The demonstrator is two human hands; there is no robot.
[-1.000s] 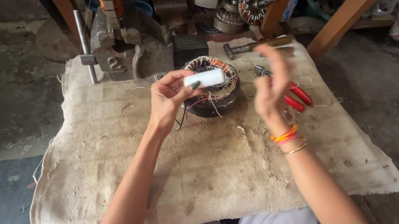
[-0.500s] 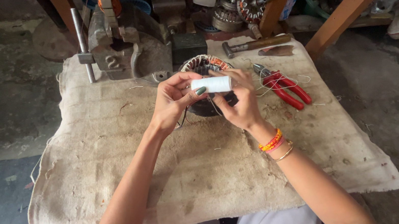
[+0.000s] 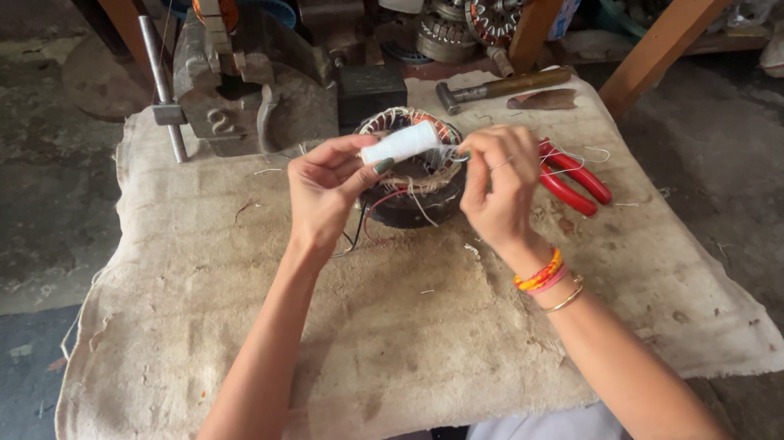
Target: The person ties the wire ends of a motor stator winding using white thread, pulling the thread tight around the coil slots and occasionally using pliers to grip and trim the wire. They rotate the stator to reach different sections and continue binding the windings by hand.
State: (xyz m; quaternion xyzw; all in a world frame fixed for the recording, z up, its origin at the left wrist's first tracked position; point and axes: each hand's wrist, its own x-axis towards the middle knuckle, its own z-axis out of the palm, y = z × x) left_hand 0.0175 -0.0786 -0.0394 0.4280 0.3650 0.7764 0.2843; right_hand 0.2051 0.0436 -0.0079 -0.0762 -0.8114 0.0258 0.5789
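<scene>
Both hands raised over the middle of a burlap-covered work table [image 3: 409, 349]. Left hand [image 3: 329, 198] closed around one end of a white spool of thread [image 3: 399, 142], held level between thumb and fingertips so the other end points toward the right hand. Right hand [image 3: 499, 186] pinched shut at that free end, fingertips together as if on the thread itself (the strand is too fine to make out). Spool hangs directly above a motor stator [image 3: 412, 182], a dark ring with copper windings and loose wire ends, which sits on the cloth just behind the hands; keeping the spool over it keeps the thread close to the coils. Red-handled pliers [image 3: 570, 176] lie just right of the stator, within reach of the right hand. Hammer [image 3: 496, 88] rests at the far edge; grey bench vise [image 3: 239, 89] stands at the back left corner. Orange and gold bangles [image 3: 546, 278] on the right wrist.
</scene>
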